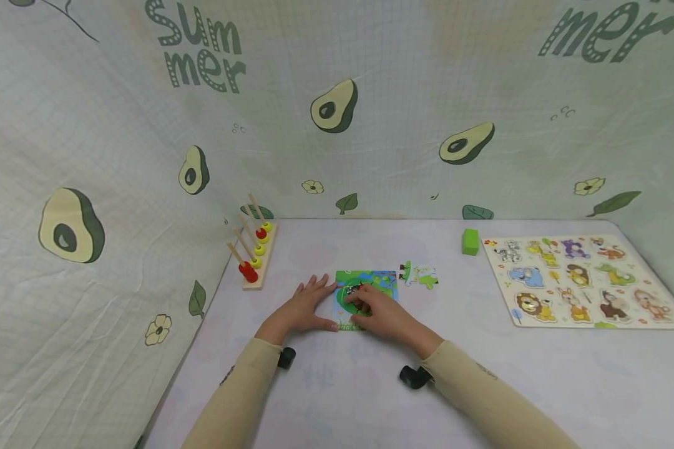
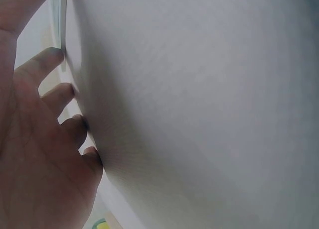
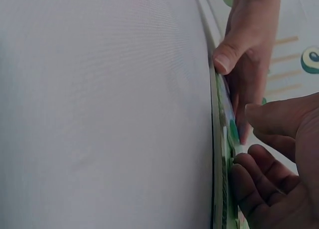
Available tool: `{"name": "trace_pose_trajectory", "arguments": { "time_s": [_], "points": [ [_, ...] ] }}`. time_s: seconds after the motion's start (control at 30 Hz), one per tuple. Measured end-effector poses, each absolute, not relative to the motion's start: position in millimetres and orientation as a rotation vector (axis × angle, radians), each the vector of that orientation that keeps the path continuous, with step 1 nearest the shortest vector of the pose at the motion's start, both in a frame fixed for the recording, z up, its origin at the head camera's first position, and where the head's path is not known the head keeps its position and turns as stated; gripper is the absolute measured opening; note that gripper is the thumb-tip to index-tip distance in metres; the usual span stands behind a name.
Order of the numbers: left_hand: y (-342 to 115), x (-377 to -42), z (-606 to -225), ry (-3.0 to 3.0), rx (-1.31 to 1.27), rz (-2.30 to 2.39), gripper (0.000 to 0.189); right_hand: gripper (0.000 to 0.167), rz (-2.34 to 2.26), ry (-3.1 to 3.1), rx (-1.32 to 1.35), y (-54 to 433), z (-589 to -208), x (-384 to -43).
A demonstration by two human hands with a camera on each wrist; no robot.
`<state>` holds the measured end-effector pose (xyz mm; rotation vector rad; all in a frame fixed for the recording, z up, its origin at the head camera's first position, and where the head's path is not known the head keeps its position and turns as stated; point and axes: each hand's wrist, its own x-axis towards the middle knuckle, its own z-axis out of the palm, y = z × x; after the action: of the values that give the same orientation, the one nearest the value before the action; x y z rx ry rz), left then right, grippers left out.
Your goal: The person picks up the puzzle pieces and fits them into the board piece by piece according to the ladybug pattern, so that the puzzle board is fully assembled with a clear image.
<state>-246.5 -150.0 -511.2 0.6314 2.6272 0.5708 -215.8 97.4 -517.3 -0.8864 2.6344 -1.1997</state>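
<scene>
A small green and blue picture puzzle [image 1: 390, 280] lies flat on the table in front of me, partly covered by my hands. My left hand [image 1: 306, 310] is spread along its left side, with fingertips and thumb right at the edge. Over the middle of the puzzle is my right hand [image 1: 379, 312], fingers bent down and tips touching the picture. In the right wrist view, the right thumb [image 3: 279, 114] stands apart from the bent fingers, with nothing visible between them. Loose jigsaw pieces [image 1: 427, 277] lie by the puzzle's upper right corner.
On the left stands a wooden peg rack [image 1: 253, 284] with red and yellow beads. A green block [image 1: 470, 242] sits toward the back right. Beside it lies a wooden animal puzzle board [image 1: 550, 299]. A fabric wall with avocado prints borders the table's back and left.
</scene>
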Motion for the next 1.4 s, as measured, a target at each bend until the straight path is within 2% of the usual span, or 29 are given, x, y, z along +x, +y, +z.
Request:
{"name": "trace_pose_trajectory", "arguments": {
  "time_s": [0.33,0.67,1.0,1.4],
  "points": [
    [-149.8,-245.9,-509.3,2.63,0.629,0.567,0.101,0.036,-1.322,2.609,-0.875,113.5,-517.4,-216.9],
    [-150.3,-245.7,-510.4,2.625,0.617,0.584,0.101,0.038,-1.252,2.715,-0.716,140.6,-517.6,-220.4],
    [-150.3,-246.2,-511.0,2.631,0.609,0.577,0.101,0.037,-1.192,2.875,-0.58,175.5,-522.5,-238.3],
    [-149.1,-245.4,-510.7,2.631,0.629,0.572,0.103,0.051,-0.964,2.983,-0.362,202.5,-516.4,-266.0]
  ]
}}
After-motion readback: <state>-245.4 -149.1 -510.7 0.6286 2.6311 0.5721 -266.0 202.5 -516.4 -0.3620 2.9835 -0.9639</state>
